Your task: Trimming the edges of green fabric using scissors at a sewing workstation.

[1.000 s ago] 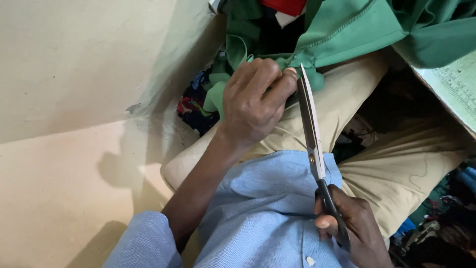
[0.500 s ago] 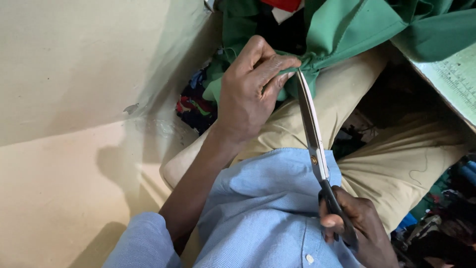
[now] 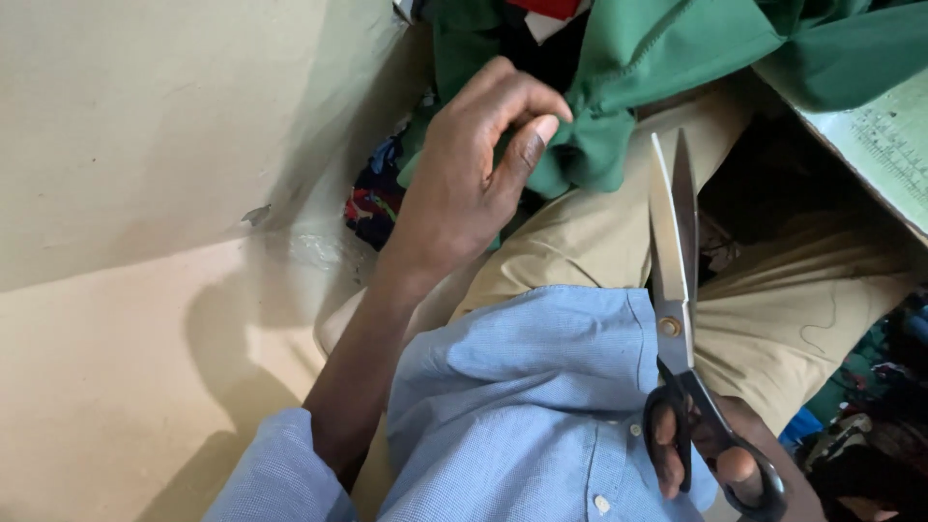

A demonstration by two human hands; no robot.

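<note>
My left hand [image 3: 474,159] pinches a fold of green fabric [image 3: 657,48] that hangs over my lap in the upper middle of the head view. My right hand [image 3: 710,454], low at the right, has its fingers through the black handles of long steel scissors [image 3: 672,261]. The blades point up toward the green fabric, slightly apart, with their tips a short way below and to the right of the pinched fold. I am seated, wearing a light blue shirt [image 3: 522,396] and tan trousers [image 3: 773,290].
A cream wall [image 3: 145,126] and beige floor [image 3: 116,387] fill the left side. Dark patterned cloth [image 3: 377,208] lies by my left knee. A pale green table edge [image 3: 880,145] is at the upper right, with mixed cloth scraps [image 3: 870,425] below it.
The scissors have drawn back down and away from the green fabric, and their blades have parted a little. My left hand has shifted its pinch on the fold.
</note>
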